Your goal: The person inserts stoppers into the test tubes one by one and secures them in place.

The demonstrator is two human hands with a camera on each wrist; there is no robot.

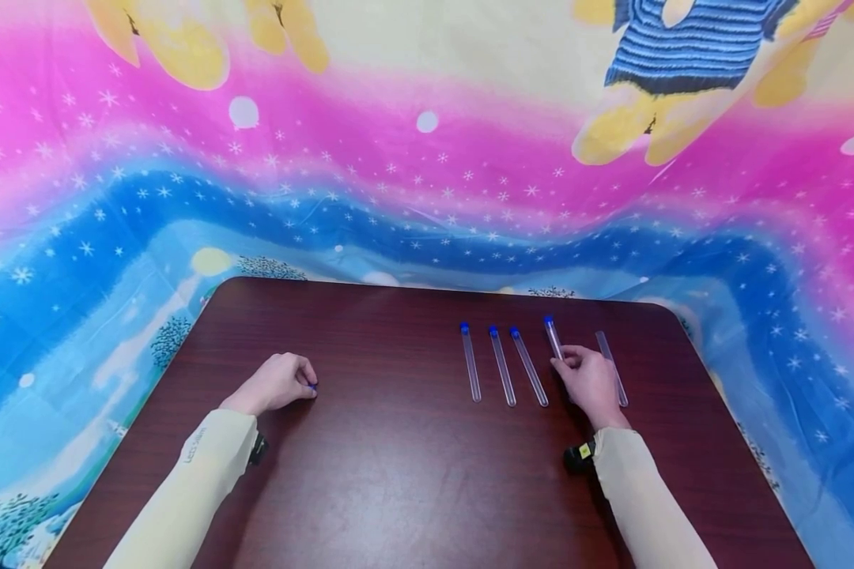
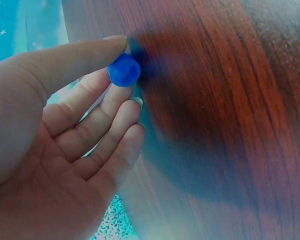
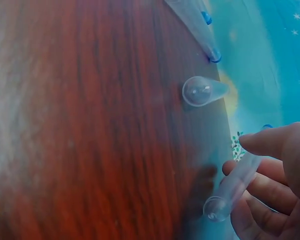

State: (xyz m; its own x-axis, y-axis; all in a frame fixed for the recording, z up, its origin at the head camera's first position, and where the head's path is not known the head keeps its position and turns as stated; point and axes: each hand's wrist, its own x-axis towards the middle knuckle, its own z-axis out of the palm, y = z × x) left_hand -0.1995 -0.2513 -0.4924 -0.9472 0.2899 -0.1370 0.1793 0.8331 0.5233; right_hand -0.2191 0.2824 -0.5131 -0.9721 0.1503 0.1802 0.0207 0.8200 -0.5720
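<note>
A small blue cap (image 2: 124, 70) is pinched between the thumb and fingers of my left hand (image 1: 279, 383), low over the left half of the table. On the right, my right hand (image 1: 587, 381) grips a clear test tube (image 1: 554, 338) with a blue cap at its far end. The tube's rounded bottom (image 3: 218, 209) points back toward the wrist camera. A test tube without a cap (image 1: 604, 346) lies just right of this hand, partly hidden behind it. Left of the hand lie three blue-capped tubes, the nearest being a slanted one (image 1: 530, 367).
Both hands work over a dark reddish-brown wooden table (image 1: 391, 474) with rounded far corners. A colourful cloth (image 1: 427, 197) with snowflakes and cartoon figures hangs behind the table and along its sides.
</note>
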